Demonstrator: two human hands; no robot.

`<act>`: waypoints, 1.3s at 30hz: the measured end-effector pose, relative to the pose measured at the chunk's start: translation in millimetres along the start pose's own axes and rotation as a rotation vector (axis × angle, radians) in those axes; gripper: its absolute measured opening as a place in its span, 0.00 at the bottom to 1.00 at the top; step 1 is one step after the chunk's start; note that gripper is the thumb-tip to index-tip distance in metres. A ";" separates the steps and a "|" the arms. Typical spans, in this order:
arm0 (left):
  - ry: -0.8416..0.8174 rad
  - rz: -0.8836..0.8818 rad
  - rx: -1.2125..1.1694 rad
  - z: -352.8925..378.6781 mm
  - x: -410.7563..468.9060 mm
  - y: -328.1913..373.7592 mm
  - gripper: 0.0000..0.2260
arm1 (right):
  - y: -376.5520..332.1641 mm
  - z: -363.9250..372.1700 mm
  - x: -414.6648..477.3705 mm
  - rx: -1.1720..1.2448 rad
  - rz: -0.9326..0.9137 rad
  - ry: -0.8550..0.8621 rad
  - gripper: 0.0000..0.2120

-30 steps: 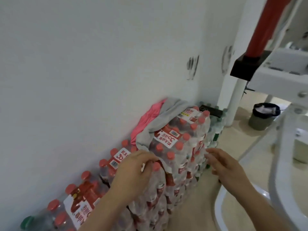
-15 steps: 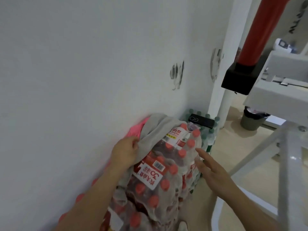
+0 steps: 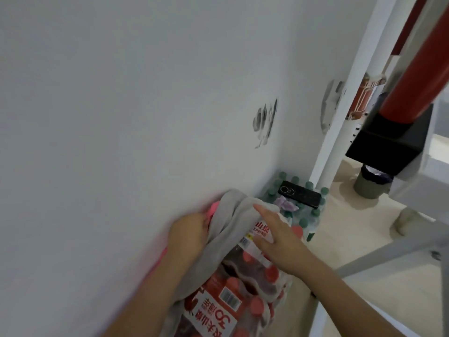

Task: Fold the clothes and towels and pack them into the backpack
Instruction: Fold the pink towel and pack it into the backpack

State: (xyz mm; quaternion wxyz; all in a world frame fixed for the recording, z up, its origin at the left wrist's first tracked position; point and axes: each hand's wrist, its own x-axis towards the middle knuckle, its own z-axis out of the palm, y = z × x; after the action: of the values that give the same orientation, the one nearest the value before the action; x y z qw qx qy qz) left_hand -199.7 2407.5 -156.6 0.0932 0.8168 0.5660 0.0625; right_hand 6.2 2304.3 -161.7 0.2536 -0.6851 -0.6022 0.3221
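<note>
Left hand (image 3: pixel 187 237): fingers curled, grasping the grey cloth (image 3: pixel 230 229) by the wall (image 3: pixel 121 117).
Right hand (image 3: pixel 279 242): fingers (image 3: pixel 264 212) straight, released, lying on the cloth's far end.
Grey cloth: draped over the pack (image 3: pixel 218 310) of red-capped bottles.
Pink cloth (image 3: pixel 214 207): between grey cloth and wall.
Phone (image 3: pixel 300 194): on green-capped bottles (image 3: pixel 313 218) beyond.

Both bare forearms reach forward from the lower edge of the view. The left hand (image 3: pixel 188 235) shows its back, its fingers curled into the cloth (image 3: pixel 233 215) and gripping it. Just right of that grip the right hand (image 3: pixel 279 242) lies flat, palm down. Its fingers (image 3: pixel 263 212) are straight and slightly spread, and the index tip is against the cloth.
</note>
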 end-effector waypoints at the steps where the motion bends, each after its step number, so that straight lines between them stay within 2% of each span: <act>1: 0.015 0.007 -0.059 -5.9 -1.5 3.4 0.15 | -1.7 2.1 7.4 -0.067 -0.028 -0.020 0.33; 2: 0.044 0.013 -0.142 -11.9 -3.7 7.1 0.16 | -6.1 3.1 13.5 -0.121 -0.051 -0.049 0.35; 4: 0.074 -0.006 -0.361 -17.8 -7.1 14.6 0.11 | -13.2 4.9 26.0 -0.172 -0.104 -0.095 0.37; 6: 0.076 -0.076 -0.578 -21.4 -10.8 23.9 0.09 | -16.7 5.7 40.6 -0.166 -0.208 -0.098 0.38; 9: 0.084 -0.215 -0.886 -32.8 -16.1 38.3 0.10 | -6.2 12.8 60.5 -0.200 -0.306 -0.129 0.31; 12: 0.170 -0.282 -1.069 -55.4 -16.7 49.5 0.10 | 10.0 15.6 69.9 -0.329 -0.365 -0.117 0.26; 15: 0.183 -0.248 -1.348 -86.8 -17.7 61.4 0.03 | 21.0 9.6 74.4 -0.361 -0.382 -0.076 0.18; 17: 0.205 -0.186 -1.447 -104.9 -20.8 69.5 0.07 | 24.8 5.5 77.2 -0.382 -0.366 -0.050 0.16; 19: 0.335 -0.111 -1.432 -122.6 -23.0 76.3 0.09 | 29.0 5.0 76.5 -0.397 -0.348 -0.025 0.16; 22: 0.595 -0.001 -1.401 -154.4 -22.8 86.1 0.10 | 30.7 6.1 72.0 -0.404 -0.330 -0.043 0.11; 24: 0.686 0.018 -1.185 -168.6 -19.5 90.8 0.09 | 18.9 -1.3 74.1 -0.277 -0.331 -0.078 0.05; 25: 0.687 0.012 -1.044 -169.8 -17.9 92.3 0.09 | 12.5 -9.4 75.9 -0.184 -0.298 -0.123 0.01; 27: 0.607 -0.021 -0.831 -158.7 -15.7 92.8 0.06 | -3.1 -32.8 74.8 0.047 -0.153 -0.292 0.08; 28: 0.540 -0.056 -0.752 -145.4 -16.2 90.2 0.04 | -5.2 -43.8 72.6 0.256 -0.097 -0.358 0.09; 30: 0.394 -0.110 -0.720 -116.8 -22.8 88.9 0.04 | -2.6 -60.1 64.7 0.840 0.042 -0.442 0.13; 31: 0.322 -0.110 -0.752 -102.5 -28.9 90.0 0.03 | 0.4 -64.8 58.4 1.086 0.114 -0.500 0.18; 32: 0.256 -0.096 -0.765 -88.6 -36.1 92.9 0.03 | 5.8 -66.7 51.7 1.218 0.123 -0.564 0.24; 34: 0.099 -0.032 -0.728 -61.9 -52.1 101.9 0.06 | 11.7 -67.6 38.0 1.115 0.055 -0.678 0.27; 35: 0.030 0.000 -0.696 -49.8 -60.2 107.1 0.06 | 15.7 -68.2 31.7 0.956 0.010 -0.735 0.29; 37: 0.008 0.075 -0.611 -31.5 -73.0 113.1 0.13 | 12.9 -68.9 20.1 0.545 -0.107 -0.833 0.38; 38: -0.002 0.100 -0.580 -25.0 -78.6 112.3 0.17 | 13.7 -66.1 16.4 0.364 -0.149 -0.822 0.38; 39: -0.031 0.112 -0.548 -21.4 -83.8 111.6 0.20 | 14.2 -61.5 15.2 0.252 -0.199 -0.792 0.31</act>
State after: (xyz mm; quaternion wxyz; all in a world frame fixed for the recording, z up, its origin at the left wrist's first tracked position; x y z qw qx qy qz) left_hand -131.7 2292.6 -110.5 0.3157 0.7919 0.4805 0.2057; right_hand 62.5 2319.7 -133.3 0.1142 -0.4106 -0.6721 0.6055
